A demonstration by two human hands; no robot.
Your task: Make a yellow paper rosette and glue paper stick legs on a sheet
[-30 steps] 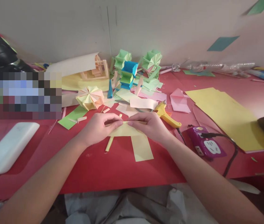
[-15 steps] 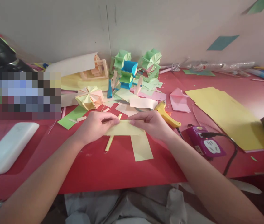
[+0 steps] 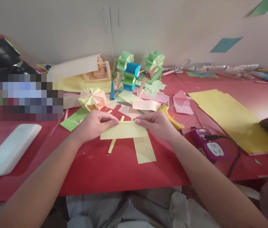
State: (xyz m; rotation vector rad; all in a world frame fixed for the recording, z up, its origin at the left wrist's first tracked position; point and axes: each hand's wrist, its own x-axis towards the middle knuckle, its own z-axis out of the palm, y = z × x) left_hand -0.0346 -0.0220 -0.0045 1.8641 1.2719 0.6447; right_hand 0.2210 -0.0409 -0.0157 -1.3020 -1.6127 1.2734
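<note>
Paper strip (image 3: 123, 130) now unfolded flat, left hand (image 3: 93, 125) and right hand (image 3: 156, 125) each pinching an end above the worktop (image 3: 96, 171).

A paper-craft work table, likely in a home or classroom corner. A red tabletop (image 3: 96, 171) is strewn with coloured paper scraps, folded paper models (image 3: 134, 71) at 12 o'clock, a glue gun (image 3: 169, 115) (yellow) near centre, yellow sheets (image 3: 233, 117) at 3 o'clock, against a plain wall (image 3: 171, 28).
</note>
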